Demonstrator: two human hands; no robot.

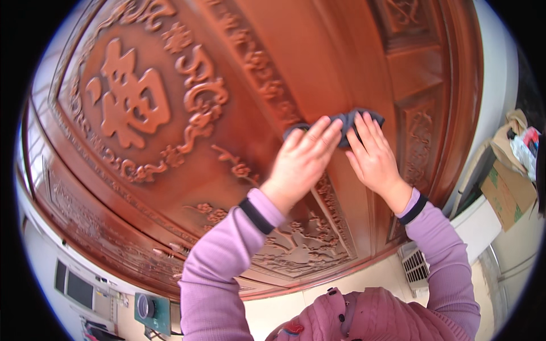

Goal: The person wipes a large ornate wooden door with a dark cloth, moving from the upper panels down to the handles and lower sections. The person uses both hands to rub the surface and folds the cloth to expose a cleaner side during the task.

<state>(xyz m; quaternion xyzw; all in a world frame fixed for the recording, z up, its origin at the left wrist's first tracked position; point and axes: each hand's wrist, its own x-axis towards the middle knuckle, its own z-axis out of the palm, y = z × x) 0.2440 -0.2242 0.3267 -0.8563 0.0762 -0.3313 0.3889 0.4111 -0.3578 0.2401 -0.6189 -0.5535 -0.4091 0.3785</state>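
Before me stands a large reddish-brown carved wooden door [324,47]. A crumpled dark grey cloth [346,119] lies against its smooth vertical strip, right of a narrow carved band [256,59]. My left hand [300,162] presses the cloth's left part, fingers together and pointing up. On its right part rests my right hand [375,164], with the fingers slightly spread. The palms hide some of the cloth. Left of my hands, a big raised character [134,100] sits inside a scrolled carved border [204,96]. Carved blossom branches [294,245] are lower on the door.
A cardboard box [505,198] and bags [524,149] are piled at the right beside a white wall [497,68]. A pale item with a dark grille [416,266] is on the tiled floor [277,315]. At lower left, a green stand [162,317] holds a round pot [145,306].
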